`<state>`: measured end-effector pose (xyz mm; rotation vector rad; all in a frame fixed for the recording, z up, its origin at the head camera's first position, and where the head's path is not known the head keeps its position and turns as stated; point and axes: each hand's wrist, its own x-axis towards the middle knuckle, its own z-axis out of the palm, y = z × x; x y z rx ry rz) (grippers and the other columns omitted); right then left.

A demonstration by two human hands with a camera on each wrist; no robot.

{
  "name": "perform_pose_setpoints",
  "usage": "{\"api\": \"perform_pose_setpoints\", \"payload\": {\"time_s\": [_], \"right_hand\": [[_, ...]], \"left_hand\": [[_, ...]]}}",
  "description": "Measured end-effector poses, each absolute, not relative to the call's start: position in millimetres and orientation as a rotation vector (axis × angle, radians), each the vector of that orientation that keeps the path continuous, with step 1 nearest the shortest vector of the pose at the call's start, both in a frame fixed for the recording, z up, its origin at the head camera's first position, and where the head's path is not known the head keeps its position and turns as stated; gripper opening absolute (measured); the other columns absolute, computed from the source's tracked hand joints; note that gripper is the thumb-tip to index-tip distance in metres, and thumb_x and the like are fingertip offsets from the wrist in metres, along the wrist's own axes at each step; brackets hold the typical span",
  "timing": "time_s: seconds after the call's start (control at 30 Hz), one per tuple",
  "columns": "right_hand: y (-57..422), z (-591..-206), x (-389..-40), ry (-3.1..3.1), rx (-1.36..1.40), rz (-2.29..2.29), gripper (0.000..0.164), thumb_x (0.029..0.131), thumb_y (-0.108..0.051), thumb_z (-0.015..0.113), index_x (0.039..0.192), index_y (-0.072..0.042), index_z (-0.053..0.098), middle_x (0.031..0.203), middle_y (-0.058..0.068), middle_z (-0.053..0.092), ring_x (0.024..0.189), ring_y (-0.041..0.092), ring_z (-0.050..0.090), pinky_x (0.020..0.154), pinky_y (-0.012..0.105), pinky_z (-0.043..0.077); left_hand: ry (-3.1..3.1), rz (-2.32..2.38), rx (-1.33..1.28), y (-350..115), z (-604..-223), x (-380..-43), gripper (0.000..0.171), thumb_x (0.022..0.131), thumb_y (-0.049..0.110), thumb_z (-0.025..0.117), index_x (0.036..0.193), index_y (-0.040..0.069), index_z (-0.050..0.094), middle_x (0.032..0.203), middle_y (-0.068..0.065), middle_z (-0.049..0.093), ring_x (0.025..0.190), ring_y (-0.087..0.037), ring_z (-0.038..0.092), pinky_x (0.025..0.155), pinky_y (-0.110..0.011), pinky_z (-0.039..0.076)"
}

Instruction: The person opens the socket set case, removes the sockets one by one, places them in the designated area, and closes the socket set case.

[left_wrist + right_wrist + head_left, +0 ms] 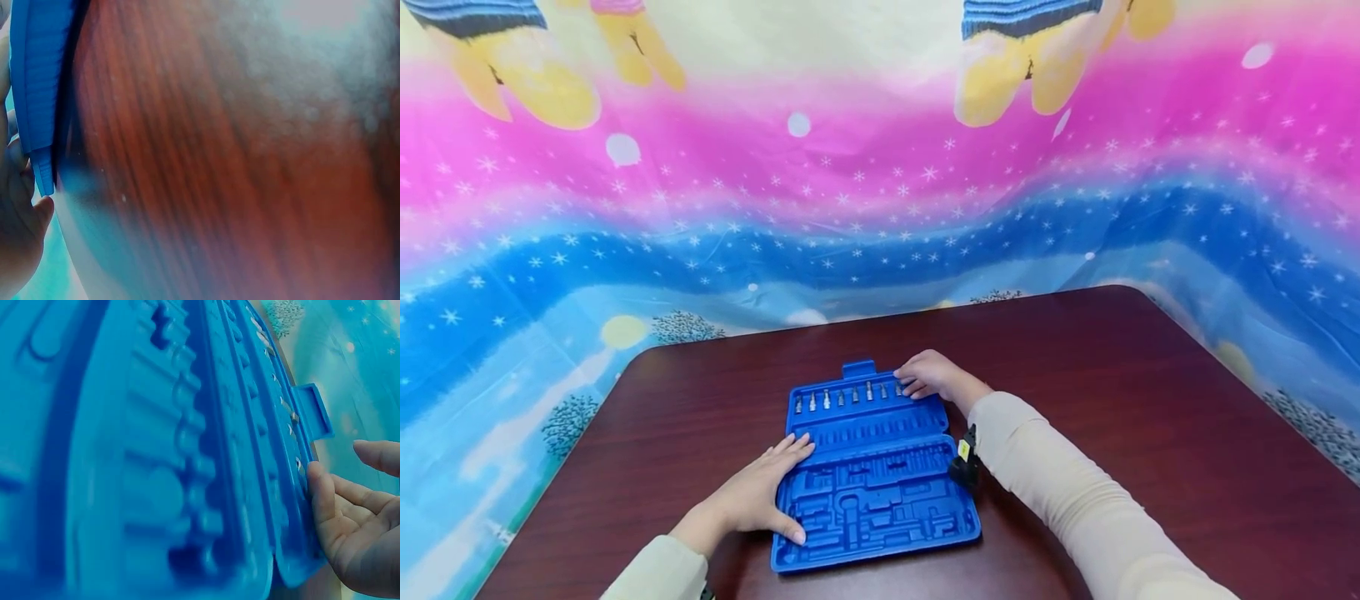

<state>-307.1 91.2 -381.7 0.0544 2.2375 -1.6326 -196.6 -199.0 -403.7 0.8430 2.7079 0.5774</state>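
An opened blue plastic tool case [880,450] lies flat on the table, its molded recesses facing up. A row of small metal screwdriver bits [827,399] stands in the strip near its far edge. My left hand [760,487] rests over the case's left edge, fingers spread and thumb on the near half. At the far right corner is my right hand [931,375], its fingertips bent down at the rightmost bit. In the right wrist view, one fingertip [316,472] meets the case rim beside the bits; I cannot tell whether the fingers pinch a bit.
The dark red-brown table [662,433] has rounded far corners. A colorful printed cloth [880,183] hangs behind and around it. The case's latch tab [858,368] sticks out from its far edge. A black wrist camera [964,467] on the right wrist overlaps the case's right side.
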Motion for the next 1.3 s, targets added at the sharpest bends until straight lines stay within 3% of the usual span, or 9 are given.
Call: {"api": "perform_pose_setpoints", "payload": {"time_s": [0.2, 0.43, 0.67, 0.8, 1.1, 1.3], "right_hand": [[81.4, -382.7, -311.6, 2.187, 0.168, -1.688, 0.025, 0.085, -0.012, 0.054, 0.103, 0.005, 0.055, 0.086, 0.013, 0.057, 0.063, 0.017, 0.056, 0.056, 0.024, 0.048], [75.8, -382.6, -311.7, 2.244, 0.236, -1.639, 0.014, 0.084, -0.009, 0.054, 0.082, 0.004, 0.057, 0.056, 0.004, 0.045, 0.049, 0.014, 0.042, 0.045, 0.02, 0.037], [70.3, -382.7, -311.9, 2.308, 0.247, -1.587, 0.009, 0.08, -0.005, 0.056, 0.075, 0.002, 0.055, 0.054, 0.004, 0.045, 0.047, 0.014, 0.042, 0.044, 0.019, 0.037], [67.4, -382.7, -311.9, 2.292, 0.24, -1.59, 0.005, 0.078, -0.001, 0.056, 0.081, 0.003, 0.056, 0.056, 0.005, 0.047, 0.048, 0.013, 0.046, 0.047, 0.019, 0.042], [63.4, -382.0, -312.8, 2.26, 0.305, -1.623, 0.021, 0.08, -0.001, 0.056, 0.099, 0.007, 0.052, 0.06, 0.007, 0.05, 0.049, 0.013, 0.05, 0.049, 0.019, 0.045], [62.6, -382.0, -312.6, 2.328, 0.344, -1.598, 0.012, 0.079, -0.001, 0.056, 0.089, 0.007, 0.057, 0.057, 0.006, 0.048, 0.047, 0.013, 0.046, 0.047, 0.02, 0.044]], "left_hand": [[2.716, 0.566, 0.845, -199.1, -404.7, -197.2, 0.108, 0.049, 0.064, 0.067, 0.136, 0.012, 0.029, 0.141, -0.003, 0.022, 0.129, -0.026, 0.008, 0.097, -0.052, 0.016], [2.718, 0.558, 0.845, -197.5, -404.4, -197.4, 0.108, 0.048, 0.064, 0.067, 0.135, 0.013, 0.029, 0.141, -0.002, 0.022, 0.129, -0.026, 0.008, 0.097, -0.052, 0.015], [2.715, 0.562, 0.845, -198.5, -405.5, -197.8, 0.107, 0.049, 0.064, 0.067, 0.135, 0.013, 0.029, 0.141, -0.002, 0.022, 0.129, -0.027, 0.008, 0.097, -0.052, 0.015], [2.713, 0.581, 0.832, -199.3, -406.4, -197.2, 0.107, 0.049, 0.063, 0.068, 0.135, 0.012, 0.03, 0.14, -0.003, 0.022, 0.129, -0.027, 0.008, 0.097, -0.053, 0.014], [2.723, 0.585, 0.836, -201.5, -405.2, -195.8, 0.108, 0.049, 0.064, 0.067, 0.135, 0.011, 0.03, 0.14, -0.003, 0.023, 0.129, -0.027, 0.008, 0.098, -0.052, 0.014], [2.724, 0.571, 0.851, -200.6, -406.3, -197.1, 0.107, 0.049, 0.064, 0.066, 0.135, 0.012, 0.029, 0.14, -0.002, 0.023, 0.129, -0.027, 0.008, 0.098, -0.052, 0.015]]}}
